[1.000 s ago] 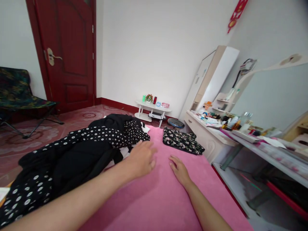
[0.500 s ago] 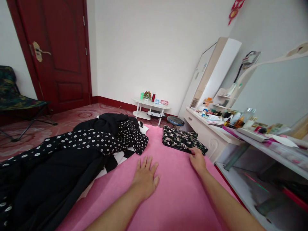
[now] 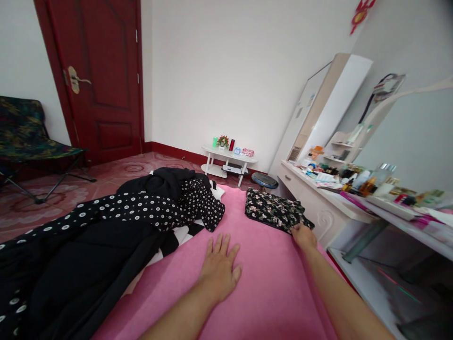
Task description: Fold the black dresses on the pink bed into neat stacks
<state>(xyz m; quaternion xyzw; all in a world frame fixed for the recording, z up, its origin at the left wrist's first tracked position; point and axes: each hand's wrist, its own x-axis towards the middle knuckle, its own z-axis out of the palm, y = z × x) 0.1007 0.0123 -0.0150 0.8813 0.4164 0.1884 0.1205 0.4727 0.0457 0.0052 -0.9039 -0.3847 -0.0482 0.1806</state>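
My left hand [image 3: 220, 270] lies flat on the pink bed cover [image 3: 258, 288], fingers spread, holding nothing. To its right, my right hand [image 3: 304, 237] is at the near right edge of a folded black garment with a floral print [image 3: 274, 209]. Its thumb and fingers are pinched together on that edge. The garment lies flat on the cover. A heap of dark clothes is on the left side, with a black polka-dot garment [image 3: 141, 207] across plain black cloth [image 3: 88, 269].
A white dressing table [image 3: 300, 182] crowded with bottles runs along the right. Beyond the bed stand a round stool [image 3: 264, 180] and a low white table [image 3: 230, 153]. A camouflage folding chair [image 3: 31, 141] is at the far left, beside a dark red door [image 3: 106, 89].
The view has turned slightly left, so everything sits further right in it. My right hand has shifted a little right along the floral garment's edge, its fingers more curled. My left hand stays flat.
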